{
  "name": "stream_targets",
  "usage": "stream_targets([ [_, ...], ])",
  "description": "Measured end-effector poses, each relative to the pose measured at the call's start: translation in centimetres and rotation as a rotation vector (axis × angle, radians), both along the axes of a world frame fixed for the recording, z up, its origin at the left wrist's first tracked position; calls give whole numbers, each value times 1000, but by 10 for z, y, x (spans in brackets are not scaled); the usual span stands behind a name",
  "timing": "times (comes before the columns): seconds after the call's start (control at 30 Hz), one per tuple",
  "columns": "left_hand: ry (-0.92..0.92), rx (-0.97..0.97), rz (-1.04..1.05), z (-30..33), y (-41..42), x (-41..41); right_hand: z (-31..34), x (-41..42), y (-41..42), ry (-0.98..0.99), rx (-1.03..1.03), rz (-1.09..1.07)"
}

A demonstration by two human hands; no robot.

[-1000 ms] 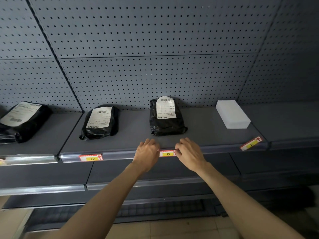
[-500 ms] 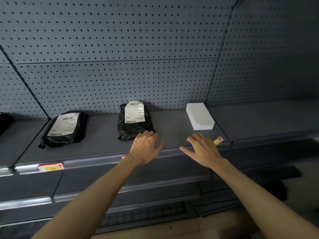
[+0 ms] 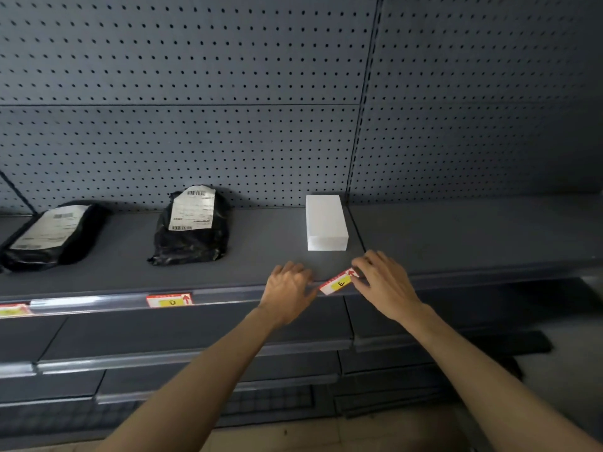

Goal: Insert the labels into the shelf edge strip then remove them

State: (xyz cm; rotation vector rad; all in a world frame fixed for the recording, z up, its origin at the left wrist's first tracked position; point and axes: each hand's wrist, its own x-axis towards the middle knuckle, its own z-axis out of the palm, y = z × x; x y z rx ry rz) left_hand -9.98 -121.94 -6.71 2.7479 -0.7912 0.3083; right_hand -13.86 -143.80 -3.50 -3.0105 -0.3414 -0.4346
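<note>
A red, white and yellow label marked E (image 3: 337, 282) lies tilted on the shelf's front edge, beside the clear edge strip (image 3: 98, 301). My right hand (image 3: 385, 285) pinches its right end with fingertips. My left hand (image 3: 287, 290) rests on the shelf edge just left of that label, fingers curled, holding nothing. A label marked D (image 3: 169, 300) sits inside the strip further left. Another label (image 3: 13, 310) sits in the strip at the far left edge.
On the grey shelf (image 3: 456, 236) stand a white box (image 3: 326, 223) just behind my hands and two black parcels (image 3: 192, 223) (image 3: 52, 236) with white shipping stickers to the left. A pegboard wall rises behind. Lower shelves run below.
Both hands left the D label in the strip and moved right along the shelf. My right hand has taken hold of the E label; the view has swung right.
</note>
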Motion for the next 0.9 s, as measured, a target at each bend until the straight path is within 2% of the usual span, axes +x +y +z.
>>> stream_targets([
  [0.33, -42, -50, 135, -14, -39, -7, -10, 9, -3, -1, -8, 107],
  [0.53, -120, 27, 80, -12, -36, -3, -17, 12, -6, 13, -17, 81],
  [0.9, -60, 87, 63, -18, -41, 6, -31, 13, -2, 99, -55, 24],
])
